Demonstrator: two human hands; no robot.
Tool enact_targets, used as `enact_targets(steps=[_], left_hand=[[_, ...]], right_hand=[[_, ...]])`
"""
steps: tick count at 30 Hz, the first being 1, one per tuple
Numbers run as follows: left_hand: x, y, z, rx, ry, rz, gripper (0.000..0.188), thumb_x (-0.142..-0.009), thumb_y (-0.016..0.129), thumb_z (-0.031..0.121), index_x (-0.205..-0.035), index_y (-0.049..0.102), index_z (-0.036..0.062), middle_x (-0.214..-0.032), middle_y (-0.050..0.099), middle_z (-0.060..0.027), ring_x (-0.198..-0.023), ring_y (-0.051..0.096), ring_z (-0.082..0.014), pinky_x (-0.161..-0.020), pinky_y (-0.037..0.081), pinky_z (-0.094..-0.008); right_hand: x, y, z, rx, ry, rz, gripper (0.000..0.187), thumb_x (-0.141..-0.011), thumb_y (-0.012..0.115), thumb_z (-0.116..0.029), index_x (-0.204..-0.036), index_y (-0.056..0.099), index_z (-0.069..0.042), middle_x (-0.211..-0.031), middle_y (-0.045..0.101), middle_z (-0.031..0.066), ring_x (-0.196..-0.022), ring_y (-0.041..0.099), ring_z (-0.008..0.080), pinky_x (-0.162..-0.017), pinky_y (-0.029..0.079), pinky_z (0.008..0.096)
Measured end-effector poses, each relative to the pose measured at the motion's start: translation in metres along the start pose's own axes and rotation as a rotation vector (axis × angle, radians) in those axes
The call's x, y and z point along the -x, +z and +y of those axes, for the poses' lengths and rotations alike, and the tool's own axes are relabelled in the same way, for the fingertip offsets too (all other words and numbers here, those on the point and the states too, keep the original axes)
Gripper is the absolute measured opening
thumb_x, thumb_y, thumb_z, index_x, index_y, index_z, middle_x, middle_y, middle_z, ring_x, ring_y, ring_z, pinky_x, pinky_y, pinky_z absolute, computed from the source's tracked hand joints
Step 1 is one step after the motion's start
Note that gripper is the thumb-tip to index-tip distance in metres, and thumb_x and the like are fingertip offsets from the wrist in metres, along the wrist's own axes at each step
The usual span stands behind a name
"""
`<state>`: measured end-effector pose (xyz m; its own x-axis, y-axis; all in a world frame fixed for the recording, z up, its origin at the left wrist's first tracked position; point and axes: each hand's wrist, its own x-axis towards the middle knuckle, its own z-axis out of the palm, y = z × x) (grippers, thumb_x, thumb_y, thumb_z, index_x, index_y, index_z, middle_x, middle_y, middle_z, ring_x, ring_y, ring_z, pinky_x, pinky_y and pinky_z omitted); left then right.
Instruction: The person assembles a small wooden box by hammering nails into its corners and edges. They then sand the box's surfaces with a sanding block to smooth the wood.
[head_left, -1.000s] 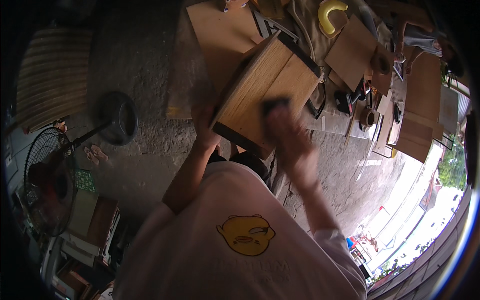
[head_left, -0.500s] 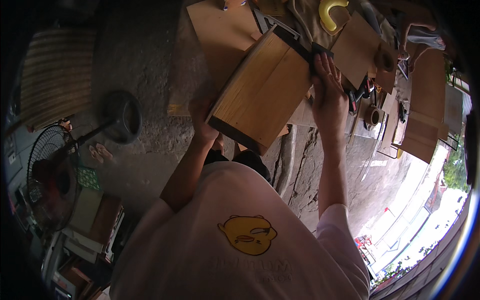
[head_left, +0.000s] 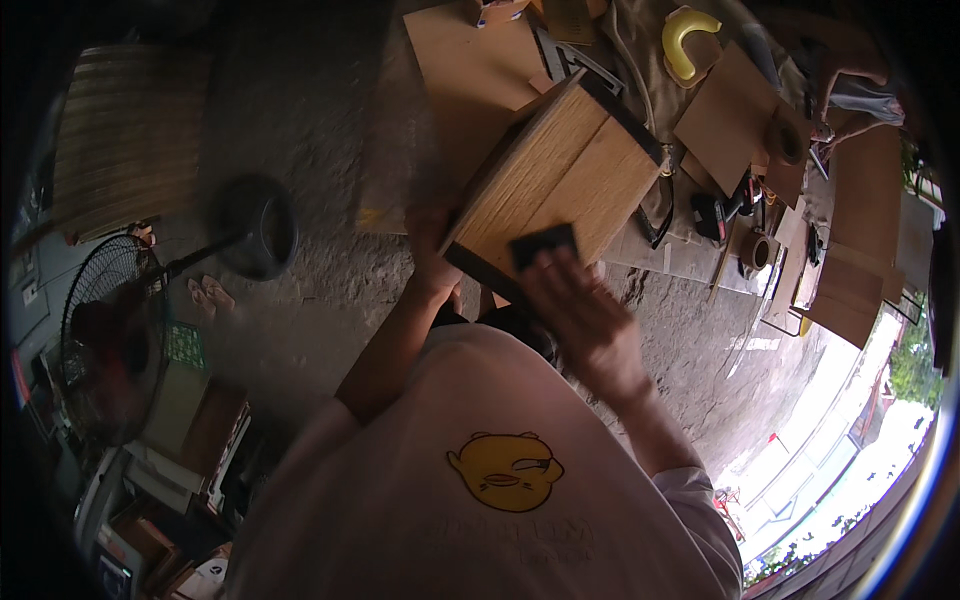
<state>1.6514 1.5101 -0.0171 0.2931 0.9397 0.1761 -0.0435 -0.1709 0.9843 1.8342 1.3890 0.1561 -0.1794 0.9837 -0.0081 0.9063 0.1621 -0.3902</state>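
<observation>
A wooden box with dark end edges is held tilted in front of my body, its broad plank face turned up. My left hand is closed around the box's near left edge; its fingers are partly hidden in shadow and behind the box. My right hand presses a black sanding pad onto the near part of the plank face. The right fingers lie over the pad and are slightly blurred.
Beyond the box are cardboard sheets, a grey metal frame and a yellow curved object. Rolls of tape lie to the right. A person's arm shows at the far right. A fan stands left.
My right hand has moved from the box's far right end toward me and left, with the black sanding pad, onto the near part of the face. My left hand keeps its hold.
</observation>
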Motion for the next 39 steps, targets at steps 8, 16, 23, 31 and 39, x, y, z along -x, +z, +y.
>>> enact_targets(steps=[8,16,23,31,39], left_hand=[[0.031,0.006,-0.032,0.671,-0.501,0.2,0.045,-0.109,0.045,0.031,-0.099,0.073,-0.0028,-0.089,0.075,-0.0122,-0.078,0.07,-0.0211,-0.071,0.054,-0.0333],[0.002,0.014,0.019,-0.088,0.079,0.056,0.04,-0.105,0.052,0.03,-0.094,0.073,-0.0011,-0.082,0.072,-0.0102,-0.07,0.068,-0.0193,-0.068,0.054,-0.0359],[0.007,-0.004,-0.016,0.148,0.015,0.018,0.037,-0.103,0.056,0.028,-0.096,0.074,-0.0039,-0.082,0.074,-0.0099,-0.072,0.069,-0.0155,-0.063,0.054,-0.0316],[-0.005,0.009,0.012,0.232,0.004,0.137,0.023,-0.093,0.064,0.015,-0.084,0.073,-0.0036,-0.071,0.071,-0.013,-0.064,0.071,-0.0222,-0.06,0.053,-0.0333],[0.0,0.004,-0.006,0.135,0.043,0.136,0.027,-0.095,0.062,0.021,-0.087,0.071,-0.0037,-0.072,0.07,-0.0124,-0.063,0.07,-0.0229,-0.059,0.053,-0.0324]], right_hand=[[-0.039,0.011,-0.039,-0.058,-0.111,-0.014,0.041,-0.096,0.061,-0.011,-0.136,0.069,-0.009,-0.149,0.061,0.0074,-0.14,0.056,0.0232,-0.114,0.048,0.0416],[-0.031,0.007,-0.038,-0.037,-0.119,-0.025,0.043,-0.094,0.063,-0.012,-0.137,0.068,-0.01,-0.147,0.063,0.007,-0.138,0.058,0.0218,-0.113,0.049,0.042],[-0.101,-0.025,0.065,0.195,0.059,0.234,0.051,-0.095,0.063,-0.008,-0.146,0.061,-0.013,-0.15,0.06,0.0084,-0.137,0.058,0.0255,-0.112,0.051,0.0428],[-0.068,0.004,0.006,0.112,-0.123,0.121,0.053,-0.094,0.067,-0.02,-0.146,0.06,-0.018,-0.15,0.06,0.0059,-0.136,0.06,0.0219,-0.115,0.046,0.0443],[-0.096,0.015,0.017,0.347,0.023,0.156,0.056,-0.092,0.061,-0.015,-0.148,0.055,-0.012,-0.145,0.062,0.0083,-0.136,0.059,0.0237,-0.111,0.051,0.0405]])
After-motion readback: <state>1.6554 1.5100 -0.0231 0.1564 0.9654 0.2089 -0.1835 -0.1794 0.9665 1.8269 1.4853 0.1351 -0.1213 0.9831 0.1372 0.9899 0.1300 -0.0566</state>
